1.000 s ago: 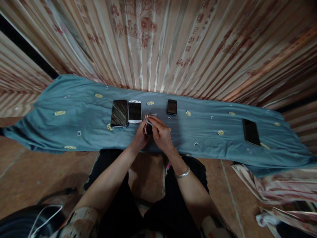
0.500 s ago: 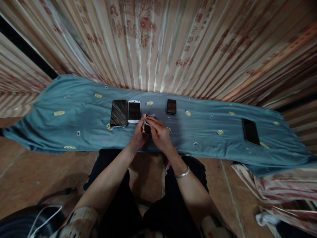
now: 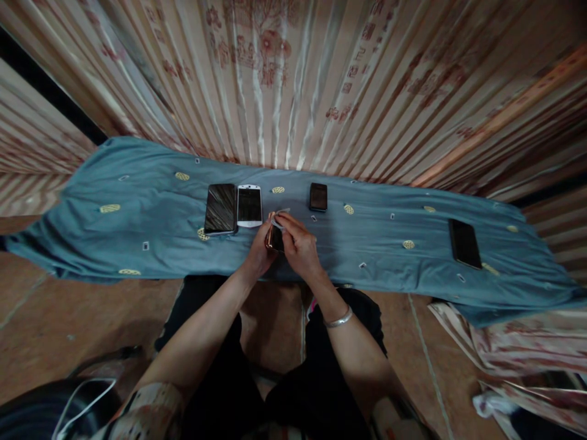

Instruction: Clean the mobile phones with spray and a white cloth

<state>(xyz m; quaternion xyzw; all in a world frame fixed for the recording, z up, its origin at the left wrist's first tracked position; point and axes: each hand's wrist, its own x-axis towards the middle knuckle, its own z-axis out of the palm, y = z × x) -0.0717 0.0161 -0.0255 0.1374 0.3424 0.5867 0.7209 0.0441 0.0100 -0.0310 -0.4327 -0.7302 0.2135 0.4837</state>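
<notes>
Head view: the only one; both hands meet at the near part of the blue cloth (image 3: 151,211).
Left hand (image 3: 257,252): closed around a copper-edged device (image 3: 277,240), gripping it by its left side.
Right hand (image 3: 300,247): fingers pinched on a pale thin piece (image 3: 280,217), pressed at the device's far end; its material is too small to tell.
Just changed: the device has shifted slightly rightward since half a second ago, a little further from the white phone; the phones lying about have not moved.
Meaning: the handling of this one device seems unfinished, with the others left alone.
Devices lying, four: white phone (image 3: 249,206) just beyond the left hand, to its left; large dark phone (image 3: 220,209) further left, beside the white one; small dark device (image 3: 318,197) beyond the right hand, slightly right; black phone (image 3: 465,244) well to its right.
Device held: one, between the hands.
Pale pieces: one.
Bracelets: one (image 3: 339,318), on the right wrist.
</notes>
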